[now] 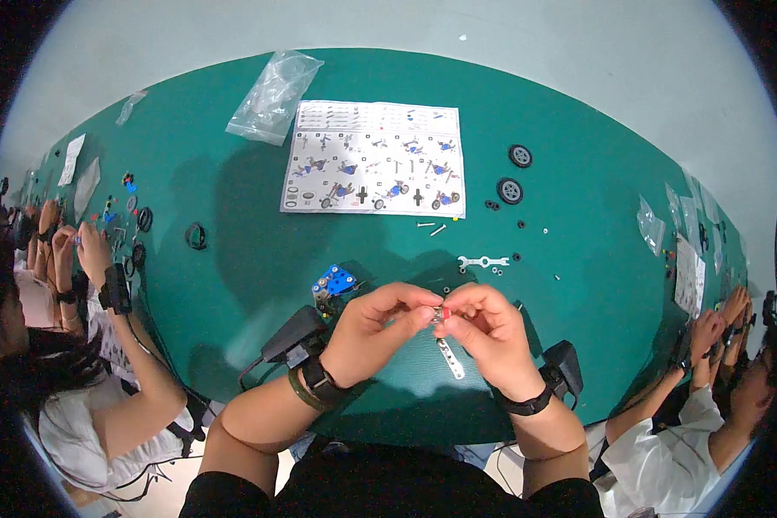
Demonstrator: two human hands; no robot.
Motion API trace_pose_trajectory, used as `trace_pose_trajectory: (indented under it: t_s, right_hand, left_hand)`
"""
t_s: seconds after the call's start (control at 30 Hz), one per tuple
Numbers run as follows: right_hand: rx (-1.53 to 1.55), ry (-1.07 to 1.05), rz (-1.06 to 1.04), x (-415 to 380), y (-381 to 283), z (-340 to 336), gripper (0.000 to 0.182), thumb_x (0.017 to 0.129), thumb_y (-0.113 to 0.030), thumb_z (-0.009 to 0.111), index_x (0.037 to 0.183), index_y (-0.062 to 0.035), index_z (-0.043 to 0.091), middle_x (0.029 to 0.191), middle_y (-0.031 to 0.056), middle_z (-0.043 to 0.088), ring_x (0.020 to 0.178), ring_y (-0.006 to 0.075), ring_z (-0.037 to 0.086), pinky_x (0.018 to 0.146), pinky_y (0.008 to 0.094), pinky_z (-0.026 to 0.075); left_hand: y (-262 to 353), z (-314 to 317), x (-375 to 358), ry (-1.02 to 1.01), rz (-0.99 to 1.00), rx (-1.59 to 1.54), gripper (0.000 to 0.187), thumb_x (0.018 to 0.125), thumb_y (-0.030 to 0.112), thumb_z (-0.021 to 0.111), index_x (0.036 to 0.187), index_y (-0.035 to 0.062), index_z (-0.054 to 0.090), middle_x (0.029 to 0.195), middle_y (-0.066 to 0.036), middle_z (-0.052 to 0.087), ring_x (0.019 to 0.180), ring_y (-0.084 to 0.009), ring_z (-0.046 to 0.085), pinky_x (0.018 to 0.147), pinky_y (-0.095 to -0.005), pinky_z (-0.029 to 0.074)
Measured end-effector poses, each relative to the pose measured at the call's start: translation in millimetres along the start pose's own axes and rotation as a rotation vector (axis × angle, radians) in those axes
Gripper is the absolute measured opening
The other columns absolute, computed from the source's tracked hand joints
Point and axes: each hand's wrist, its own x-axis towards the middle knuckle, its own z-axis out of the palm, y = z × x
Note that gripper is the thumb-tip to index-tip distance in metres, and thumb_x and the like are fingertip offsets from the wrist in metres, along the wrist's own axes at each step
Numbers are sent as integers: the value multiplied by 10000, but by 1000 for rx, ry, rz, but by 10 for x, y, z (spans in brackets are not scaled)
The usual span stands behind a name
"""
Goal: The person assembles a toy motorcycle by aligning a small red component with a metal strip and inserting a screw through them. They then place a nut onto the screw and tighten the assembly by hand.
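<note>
My left hand [387, 331] and my right hand [489, 332] meet near the table's front, fingertips pinched together. Between them is a small red piece [445, 313] with bright metal beside it; the fingers cover much of it. A perforated metal strip [451, 358] hangs down from the fingertips toward me. My left fingers grip the metal side, and my right thumb and finger press on the red piece. Just left of my left hand lies a blue assembly [334, 281] with metal fasteners. Beyond my right hand lies a flat metal wrench [483, 262].
A printed instruction sheet [374, 160] lies ahead on the green table [233, 216], beside a clear plastic bag [276, 95]. Two wheels [510, 191], screws [439, 230] and small nuts lie to the right. People work at both sides; a co-worker's hand [93, 249] holds small parts.
</note>
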Motion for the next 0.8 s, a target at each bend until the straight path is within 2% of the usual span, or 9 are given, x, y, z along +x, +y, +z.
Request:
trace_pose_trajectory:
  t_s: [0.1, 0.17, 0.3, 0.4, 0.6, 0.8]
  right_hand:
    - [2, 30, -21, 10, -10, -7, 241, 823, 29, 577, 1046, -24, 501, 921, 36, 550, 851, 96, 544, 738, 225, 456]
    - [28, 87, 1, 5, -85, 78, 228, 826, 29, 573, 1040, -18, 509, 915, 39, 549, 838, 97, 544, 730, 222, 457]
    - [-99, 63, -89, 1, -85, 95, 214, 827, 29, 571, 1031, -17, 528, 927, 40, 552, 830, 96, 546, 717, 215, 450]
    - [-166, 42, -133, 0, -14, 23, 206, 828, 29, 569, 1025, -22, 536, 929, 38, 549, 840, 89, 542, 716, 210, 442]
    - [-89, 80, -115, 10, -36, 34, 164, 832, 28, 565, 985, -23, 537, 923, 40, 543, 853, 84, 536, 719, 210, 436]
    - [-189, 8, -142, 13, -43, -2, 185, 821, 43, 564, 988, -22, 522, 945, 53, 523, 870, 91, 524, 724, 212, 434]
  left_hand:
    - [39, 11, -8, -1, 13, 122, 144, 861, 57, 566, 998, 29, 599, 906, -32, 592, 808, -78, 539, 709, -219, 442]
    - [24, 8, -9, 6, 18, 96, 147, 860, 55, 566, 998, 28, 606, 894, -32, 587, 804, -77, 538, 700, -213, 438]
    - [-49, -56, 6, -16, 77, 100, 172, 857, 51, 569, 1024, 32, 607, 880, -31, 580, 800, -79, 539, 691, -211, 438]
    - [18, -24, -8, -11, 37, 111, 182, 844, 50, 578, 1022, 31, 612, 909, -57, 595, 823, -99, 560, 741, -238, 458]
    - [9, 36, 12, -9, 213, 248, 255, 790, 22, 624, 1043, 34, 601, 834, -46, 568, 757, -100, 547, 694, -232, 463]
    - [14, 15, 19, 32, 261, 399, 267, 755, -1, 648, 1015, 41, 601, 802, -45, 558, 708, -110, 544, 641, -229, 457]
